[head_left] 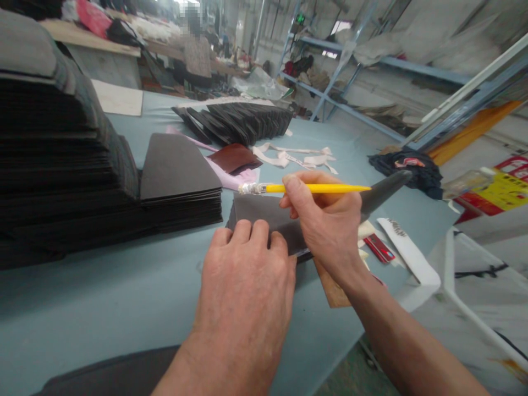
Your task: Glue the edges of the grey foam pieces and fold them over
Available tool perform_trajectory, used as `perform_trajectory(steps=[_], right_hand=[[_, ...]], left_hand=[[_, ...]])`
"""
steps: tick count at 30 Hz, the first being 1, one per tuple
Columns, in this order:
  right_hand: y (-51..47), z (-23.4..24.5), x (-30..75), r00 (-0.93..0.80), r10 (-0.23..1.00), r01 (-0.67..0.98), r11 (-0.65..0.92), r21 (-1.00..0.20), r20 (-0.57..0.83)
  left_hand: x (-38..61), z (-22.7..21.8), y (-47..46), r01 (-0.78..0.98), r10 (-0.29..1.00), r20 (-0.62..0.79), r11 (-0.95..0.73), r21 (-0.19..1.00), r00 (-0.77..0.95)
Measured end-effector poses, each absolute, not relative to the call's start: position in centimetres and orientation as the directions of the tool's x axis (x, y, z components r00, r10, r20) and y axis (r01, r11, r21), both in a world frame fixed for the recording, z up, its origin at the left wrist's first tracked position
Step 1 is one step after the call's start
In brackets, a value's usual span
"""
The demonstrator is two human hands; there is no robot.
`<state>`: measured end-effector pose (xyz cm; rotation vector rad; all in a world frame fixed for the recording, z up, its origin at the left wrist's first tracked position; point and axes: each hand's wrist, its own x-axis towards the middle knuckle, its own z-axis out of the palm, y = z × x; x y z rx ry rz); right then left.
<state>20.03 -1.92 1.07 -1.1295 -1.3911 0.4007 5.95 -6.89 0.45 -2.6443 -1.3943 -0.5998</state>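
Note:
My right hand [325, 214] pinches a slim yellow brush [330, 188] held level, its whitish, crusted tip pointing left. Beneath the tip lies a dark grey flat panel [268, 210] on the table. The fingers of my left hand [247, 280] curl over the near edge of this panel, thumb at the right side; their tips are partly hidden. Behind my right wrist, a dark tapered piece [385, 193] sticks out to the right. I cannot tell whether it joins the panel.
Tall stacks of dark panels [49, 137] stand left, with a lower stack [181, 170] beside them. Farther back lie fanned dark pieces [243, 122], a brown piece [234, 158] and white strips [289, 157]. At right are a red box [378, 248] and dark cloth [406, 168].

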Motion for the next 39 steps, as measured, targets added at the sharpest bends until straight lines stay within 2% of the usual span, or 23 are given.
perform_trajectory(steps=[8, 14, 21, 25, 28, 33, 39], right_hand=[[-1.3, 0.5, 18.9, 0.211, 0.788, 0.395, 0.472, -0.788, 0.578], [-1.5, 0.3, 19.1, 0.162, 0.841, 0.432, 0.410, -0.803, 0.516], [-1.3, 1.1, 18.8, 0.182, 0.836, 0.415, 0.412, -0.811, 0.518], [-0.8, 1.1, 18.9, 0.112, 0.873, 0.468, 0.376, -0.800, 0.475], [-0.5, 1.1, 19.4, 0.126, 0.891, 0.502, 0.321, -0.803, 0.435], [-0.1, 1.9, 19.8, 0.148, 0.894, 0.506, 0.299, -0.809, 0.423], [0.3, 2.7, 18.9, 0.056, 0.914, 0.573, 0.300, -0.763, 0.401]], left_hand=[[6.0, 0.6, -6.9, 0.815, 0.791, 0.382, -0.561, 0.144, 0.477], [6.2, 0.9, -6.9, 0.844, 0.829, 0.335, -0.516, 0.147, 0.449], [6.1, 1.0, -7.0, 0.844, 0.835, 0.309, -0.515, 0.149, 0.455], [6.2, 1.0, -7.2, 0.849, 0.837, 0.319, -0.507, 0.150, 0.443], [6.1, 1.0, -7.2, 0.847, 0.839, 0.318, -0.507, 0.160, 0.442], [5.7, 0.5, -7.2, 0.842, 0.810, 0.345, -0.532, 0.089, 0.475], [5.7, 0.4, -7.2, 0.838, 0.804, 0.335, -0.542, 0.070, 0.492]])
